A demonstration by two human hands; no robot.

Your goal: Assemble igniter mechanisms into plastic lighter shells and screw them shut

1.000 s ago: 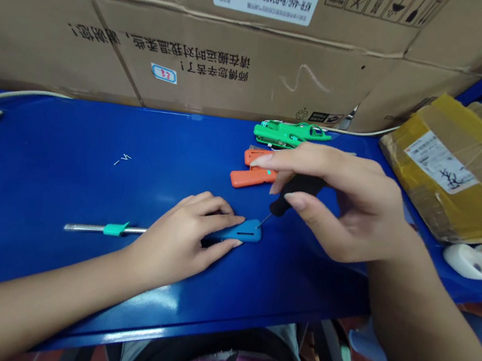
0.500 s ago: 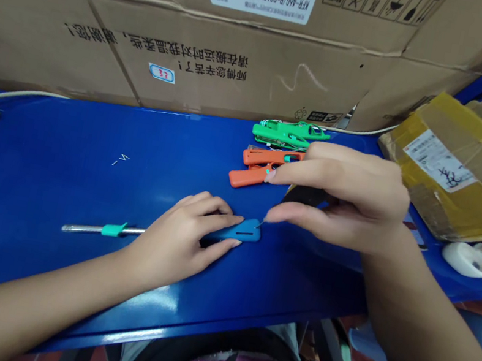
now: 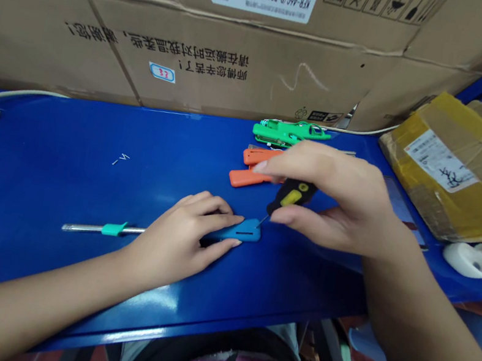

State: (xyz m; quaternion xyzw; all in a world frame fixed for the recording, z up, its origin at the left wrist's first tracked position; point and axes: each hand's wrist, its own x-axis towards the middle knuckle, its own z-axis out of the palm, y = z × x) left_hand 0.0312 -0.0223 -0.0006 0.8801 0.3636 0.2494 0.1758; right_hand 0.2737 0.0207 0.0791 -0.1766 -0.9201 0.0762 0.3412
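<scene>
A small screwdriver with a black-and-yellow handle is pinched between thumb and fingers of the right hand. Its tip is set at the end of one blue plastic casing, which is held flat under the closed left hand. Two orange casings and two green casings are laid beyond on the blue shelf. One steel rod with a teal collar is laid left of the left hand.
</scene>
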